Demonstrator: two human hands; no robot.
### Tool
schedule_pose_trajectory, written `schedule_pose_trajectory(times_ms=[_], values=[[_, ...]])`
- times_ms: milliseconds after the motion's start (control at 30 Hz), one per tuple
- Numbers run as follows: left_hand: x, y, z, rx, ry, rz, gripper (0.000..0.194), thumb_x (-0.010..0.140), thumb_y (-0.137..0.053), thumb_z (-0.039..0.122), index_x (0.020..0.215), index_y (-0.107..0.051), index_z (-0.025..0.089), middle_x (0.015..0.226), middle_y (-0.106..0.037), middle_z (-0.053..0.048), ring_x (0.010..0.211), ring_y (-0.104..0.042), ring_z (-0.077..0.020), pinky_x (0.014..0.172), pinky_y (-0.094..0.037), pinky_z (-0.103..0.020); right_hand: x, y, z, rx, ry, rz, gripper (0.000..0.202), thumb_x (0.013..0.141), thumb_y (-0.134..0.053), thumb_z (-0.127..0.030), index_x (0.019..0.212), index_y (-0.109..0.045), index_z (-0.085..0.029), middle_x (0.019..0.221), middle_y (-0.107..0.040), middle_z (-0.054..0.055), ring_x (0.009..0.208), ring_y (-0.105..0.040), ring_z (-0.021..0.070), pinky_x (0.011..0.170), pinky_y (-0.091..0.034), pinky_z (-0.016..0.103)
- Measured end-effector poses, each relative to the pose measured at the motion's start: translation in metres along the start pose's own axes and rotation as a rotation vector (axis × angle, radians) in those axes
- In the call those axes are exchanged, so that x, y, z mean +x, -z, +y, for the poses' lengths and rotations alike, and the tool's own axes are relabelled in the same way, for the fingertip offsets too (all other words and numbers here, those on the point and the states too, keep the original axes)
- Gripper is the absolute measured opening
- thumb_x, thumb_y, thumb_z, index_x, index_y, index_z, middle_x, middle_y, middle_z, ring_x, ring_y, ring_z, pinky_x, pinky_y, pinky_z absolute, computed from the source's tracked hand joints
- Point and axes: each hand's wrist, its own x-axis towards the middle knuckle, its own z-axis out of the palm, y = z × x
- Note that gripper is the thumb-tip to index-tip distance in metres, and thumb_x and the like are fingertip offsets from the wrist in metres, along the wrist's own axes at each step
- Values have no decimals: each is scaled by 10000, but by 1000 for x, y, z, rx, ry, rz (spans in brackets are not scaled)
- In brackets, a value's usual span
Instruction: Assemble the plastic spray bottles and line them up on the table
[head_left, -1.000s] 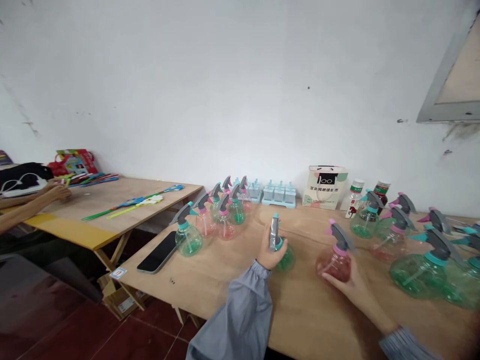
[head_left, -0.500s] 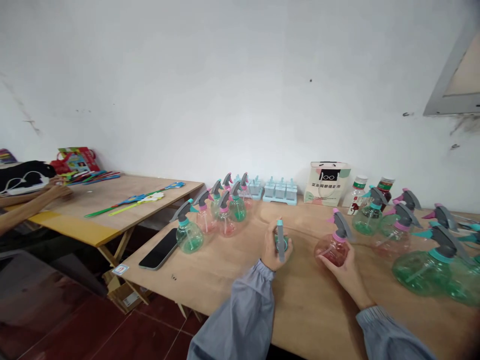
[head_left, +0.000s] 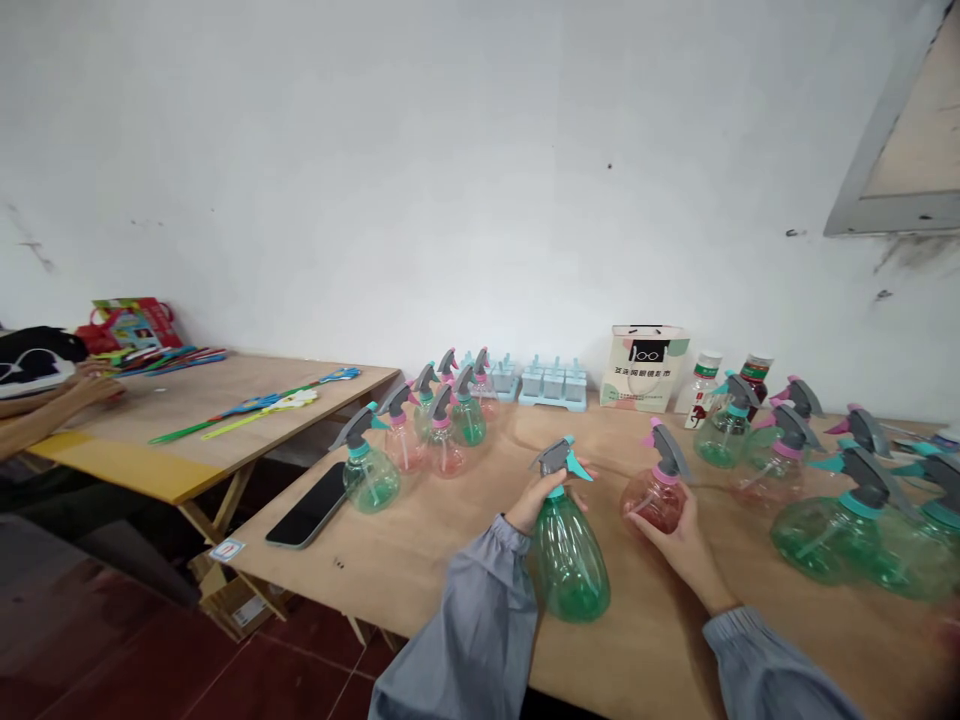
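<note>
At the near middle of the wooden bench (head_left: 450, 560), the person's left hand (head_left: 536, 497) has its grip clamped around the neck of a green spray bottle (head_left: 570, 560), just under the grey and teal trigger head; the bottle is tipped so that its base swings toward the near edge. Just to the right, the right hand (head_left: 675, 535) cups the near side of a pink spray bottle (head_left: 654, 495) that stands upright on the bench, fingers wrapped against its round body. To the left stands a cluster of small green and pink spray bottles (head_left: 427, 430), with a black phone (head_left: 307, 507) lying flat near the left edge. More spray bottles (head_left: 832, 500) crowd the right end. Along the far wall sit pale blue ice-pop moulds (head_left: 553, 382) and a small paper bag (head_left: 643, 368). On a second bench (head_left: 202, 410) at far left, another person's hand (head_left: 94, 382) rests.
</note>
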Motion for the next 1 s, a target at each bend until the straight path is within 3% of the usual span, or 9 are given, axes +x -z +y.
schedule_pose_trajectory(times_ms=[267, 533, 800, 1000], values=[[-1, 1, 0, -5, -56, 85, 567, 711, -728, 567, 1124, -654, 187, 1161, -718, -112, 636, -668, -143, 850, -528, -379, -1, 3, 1, -22, -14, -9, 1056, 610, -791, -675, 1411, -319, -176, 1378, -505, 221, 1264, -532, 361, 1068, -428, 551], [-4, -2, 2, -49, -75, 79, 499, 619, -808, 402, 1045, -657, 190, 1078, -717, -79, 604, -600, -88, 863, -528, -378, -1, 3, -4, -28, 4, 20, 1020, 598, -773, -699, 1366, -353, -175, 1333, -537, 218, 1238, -548, 366, 1063, -432, 557], [-3, -3, 5, -180, -33, 119, 466, 652, -741, 376, 1066, -665, 175, 1083, -717, -79, 592, -554, -79, 847, -528, -364, 1, 1, -5, 66, -16, -11, 1000, 601, -801, -655, 1363, -357, -183, 1355, -536, 222, 1247, -564, 359, 1066, -457, 530], [1, 1, 1, -297, -40, 131, 371, 681, -734, 340, 987, -677, 137, 1088, -722, -104, 663, -636, -131, 753, -518, -311, 0, 2, 2, 78, -32, -22, 1045, 588, -820, -649, 1400, -332, -209, 1430, -477, 197, 1322, -498, 361, 1119, -400, 547]])
